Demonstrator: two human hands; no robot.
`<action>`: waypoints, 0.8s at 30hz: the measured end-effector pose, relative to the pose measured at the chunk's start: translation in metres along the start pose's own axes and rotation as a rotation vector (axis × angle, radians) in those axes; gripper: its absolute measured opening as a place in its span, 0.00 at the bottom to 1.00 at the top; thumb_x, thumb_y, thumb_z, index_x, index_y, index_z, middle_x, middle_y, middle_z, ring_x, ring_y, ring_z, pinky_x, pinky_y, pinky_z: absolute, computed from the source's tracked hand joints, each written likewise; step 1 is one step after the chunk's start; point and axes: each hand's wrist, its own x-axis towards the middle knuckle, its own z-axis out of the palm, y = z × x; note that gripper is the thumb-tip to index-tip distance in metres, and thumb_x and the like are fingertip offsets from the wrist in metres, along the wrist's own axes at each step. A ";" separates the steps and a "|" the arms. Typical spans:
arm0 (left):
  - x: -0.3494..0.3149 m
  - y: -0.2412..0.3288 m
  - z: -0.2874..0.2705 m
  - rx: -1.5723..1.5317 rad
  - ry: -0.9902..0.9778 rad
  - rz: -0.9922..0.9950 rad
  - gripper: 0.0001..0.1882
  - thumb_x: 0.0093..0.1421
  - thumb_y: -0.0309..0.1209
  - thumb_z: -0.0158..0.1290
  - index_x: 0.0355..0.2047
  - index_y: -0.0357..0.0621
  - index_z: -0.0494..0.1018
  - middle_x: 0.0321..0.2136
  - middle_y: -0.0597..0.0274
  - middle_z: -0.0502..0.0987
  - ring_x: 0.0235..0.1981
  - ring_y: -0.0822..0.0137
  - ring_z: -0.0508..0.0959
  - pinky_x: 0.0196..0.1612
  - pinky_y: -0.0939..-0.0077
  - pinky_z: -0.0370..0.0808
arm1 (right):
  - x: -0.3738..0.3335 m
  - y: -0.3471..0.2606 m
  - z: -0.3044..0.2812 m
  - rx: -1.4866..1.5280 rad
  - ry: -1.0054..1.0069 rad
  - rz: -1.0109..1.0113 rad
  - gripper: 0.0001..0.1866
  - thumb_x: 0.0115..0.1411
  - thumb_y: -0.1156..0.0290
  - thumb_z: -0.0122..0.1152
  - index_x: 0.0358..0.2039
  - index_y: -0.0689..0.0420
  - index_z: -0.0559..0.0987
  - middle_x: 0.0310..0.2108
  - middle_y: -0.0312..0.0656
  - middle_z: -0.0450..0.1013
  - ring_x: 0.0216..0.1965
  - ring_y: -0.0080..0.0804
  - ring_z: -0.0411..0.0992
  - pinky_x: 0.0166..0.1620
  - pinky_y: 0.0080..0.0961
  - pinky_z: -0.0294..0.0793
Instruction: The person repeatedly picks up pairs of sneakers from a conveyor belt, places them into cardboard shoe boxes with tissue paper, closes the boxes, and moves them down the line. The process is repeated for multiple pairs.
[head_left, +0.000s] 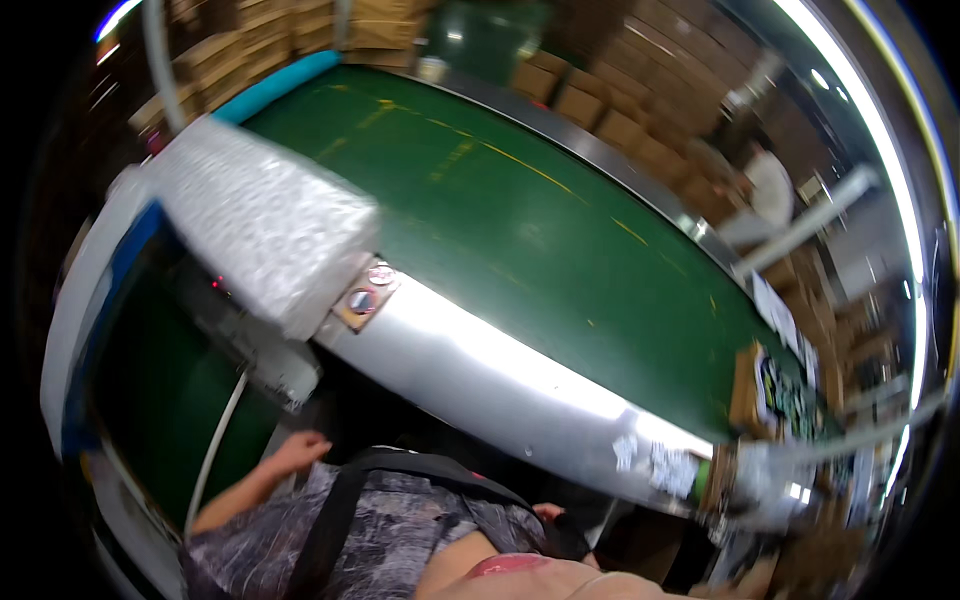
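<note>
My left hand (297,452) hangs at my side, its fingers loosely curled in, with nothing seen in them. Just beyond it a white cable (217,450) runs down from a pale machine part (283,370). My right hand (548,511) shows only in small part beside my body; its fingers are hidden. Neither hand touches the green belt (520,240) in front of me. At the left, a large block covered in clear bubble wrap (270,220) rests across the belt's near side. Close to its right end sits a small switch box (365,300) on the metal edge.
A wide metal rail (480,350) lies between me and the belt. Paper labels (672,468) lie on its right end, near an open carton (748,390). Stacked cartons (640,130) line the far side, where a person in white (768,190) is bent over. A teal roll (280,85) lies far left.
</note>
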 end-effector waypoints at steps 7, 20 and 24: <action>0.013 -0.055 0.055 -0.396 0.047 -0.525 0.17 0.53 0.42 0.51 0.29 0.38 0.71 0.24 0.62 0.73 0.27 0.71 0.72 0.32 0.74 0.70 | -0.013 -0.170 0.087 0.029 0.434 0.242 0.19 0.55 0.62 0.56 0.42 0.62 0.71 0.32 0.39 0.72 0.34 0.23 0.69 0.40 0.22 0.69; 0.074 -0.040 0.036 -0.518 0.017 -0.565 0.21 0.51 0.46 0.51 0.35 0.42 0.68 0.31 0.60 0.73 0.35 0.64 0.72 0.39 0.64 0.69 | -0.034 -0.170 0.144 0.072 0.547 0.195 0.20 0.54 0.61 0.56 0.42 0.63 0.71 0.32 0.39 0.72 0.34 0.23 0.69 0.40 0.21 0.69; 0.087 -0.025 0.030 -0.628 0.025 -0.565 0.22 0.50 0.48 0.51 0.38 0.43 0.67 0.33 0.60 0.72 0.38 0.61 0.72 0.41 0.61 0.68 | -0.034 -0.174 0.141 0.039 0.553 0.155 0.20 0.54 0.61 0.55 0.42 0.63 0.71 0.32 0.40 0.72 0.34 0.23 0.69 0.40 0.21 0.69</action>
